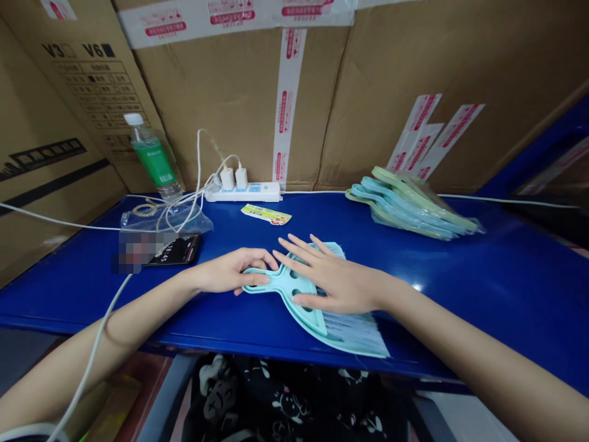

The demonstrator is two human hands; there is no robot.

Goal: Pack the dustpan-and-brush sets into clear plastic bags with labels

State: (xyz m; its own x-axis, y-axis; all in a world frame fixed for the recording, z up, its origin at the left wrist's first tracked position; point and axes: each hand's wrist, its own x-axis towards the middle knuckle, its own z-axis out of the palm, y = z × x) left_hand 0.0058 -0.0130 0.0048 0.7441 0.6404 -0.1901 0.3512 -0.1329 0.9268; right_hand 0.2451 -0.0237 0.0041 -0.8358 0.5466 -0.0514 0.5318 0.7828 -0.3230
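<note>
Left hand (227, 270): fingers pressed together and curled round the handle end of the teal dustpan-and-brush set (322, 320); I judge this grip stops it swivelling
Right hand (331, 279): spread flat, palm down on the brush where it nests in the pan, which pins the two parts together
Set: lies flat on the near side of the power strip (243, 192), bristles toward the front edge
Stack of bagged sets (409, 209): right of the power strip, well apart from my hands
Yellow sticker (265, 214): just in front of the power strip
Left of the power strip: upright green-labelled bottle (154, 159), phone (177, 250), trailing white cables (96, 350)
Surface: glossy blue table (483, 276)
Room: taped cardboard boxes (391, 92) close behind the power strip
</note>
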